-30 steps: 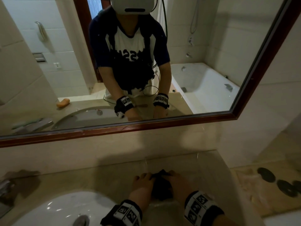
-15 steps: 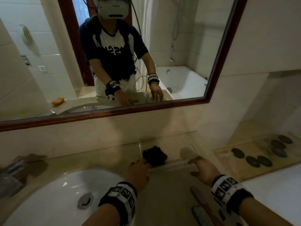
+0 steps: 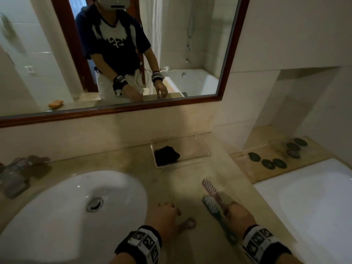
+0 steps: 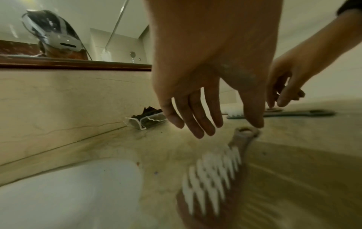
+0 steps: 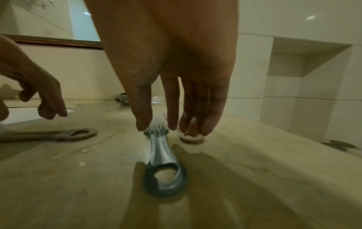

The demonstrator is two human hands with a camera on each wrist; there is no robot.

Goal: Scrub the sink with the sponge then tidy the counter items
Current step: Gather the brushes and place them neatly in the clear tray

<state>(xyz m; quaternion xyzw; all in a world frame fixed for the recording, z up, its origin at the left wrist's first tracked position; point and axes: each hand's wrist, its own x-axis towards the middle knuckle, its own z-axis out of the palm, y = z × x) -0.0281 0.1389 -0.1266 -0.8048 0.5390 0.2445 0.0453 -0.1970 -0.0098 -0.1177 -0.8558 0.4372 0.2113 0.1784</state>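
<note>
Tidying stage, by the look of it: dark sponge (image 3: 166,155) lying in clear tray (image 3: 205,149) at the back of the table (image 3: 133,164), well apart from both grips; sink (image 3: 57,216) to the left.

Right grip (image 3: 238,214) open, fingers (image 5: 170,100) straight and pointing down over green comb (image 5: 162,148). Thumb on one side of the toothed end, forefinger on the other, not closed on it. Long axis of that comb running from ringed handle at the near edge towards the back wall, in line with the forearm. Pink comb (image 3: 209,186) just beside it on the right, angled across, its near end under the other fingertips; contact there hard to judge.

Left grip (image 3: 165,216) open too, fingers relaxed, holding nothing. Hovers above brown comb (image 4: 215,170), ringed end just below the thumb tip, teeth back under the wrist.

Nearer to the green and pink combs: right. Probably calls for a pinch across the green comb's narrow width.
</note>
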